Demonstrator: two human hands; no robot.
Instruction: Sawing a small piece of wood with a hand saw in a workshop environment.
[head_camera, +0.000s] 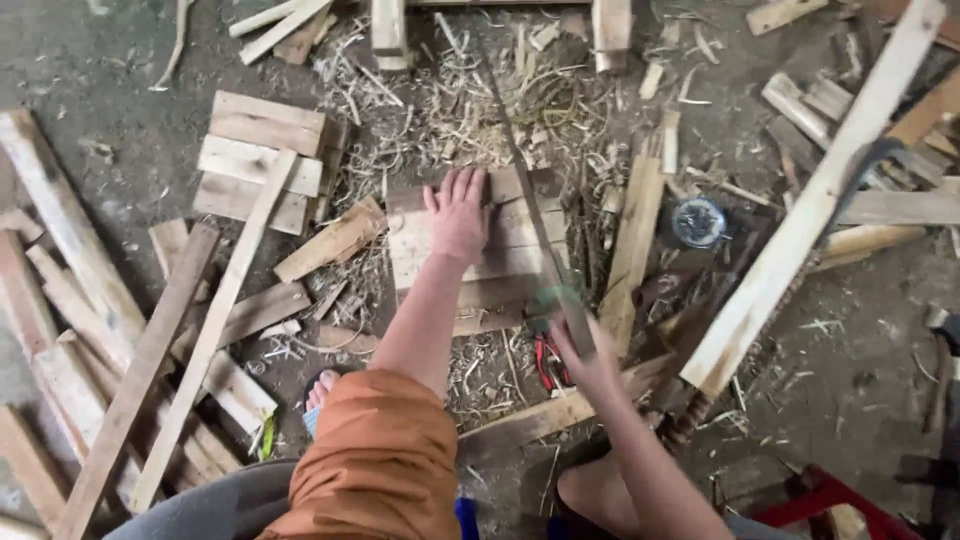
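The right hand (585, 355) is closing around the handle of a long dark blade (535, 215), laid across stacked boards (500, 245) at the scene's centre. The left hand (458, 215) is pressing flat, fingers spread, on the boards. This looks like marking or cutting; the next stroke calls for a steady hold. Shavings (450, 110) are lying at twelve o'clock, a pale plank (800, 220) at three.

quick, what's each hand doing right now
Left hand: open, flat on the pale stacked wooden boards.
Right hand: closed around the long thin dark wooden strip.
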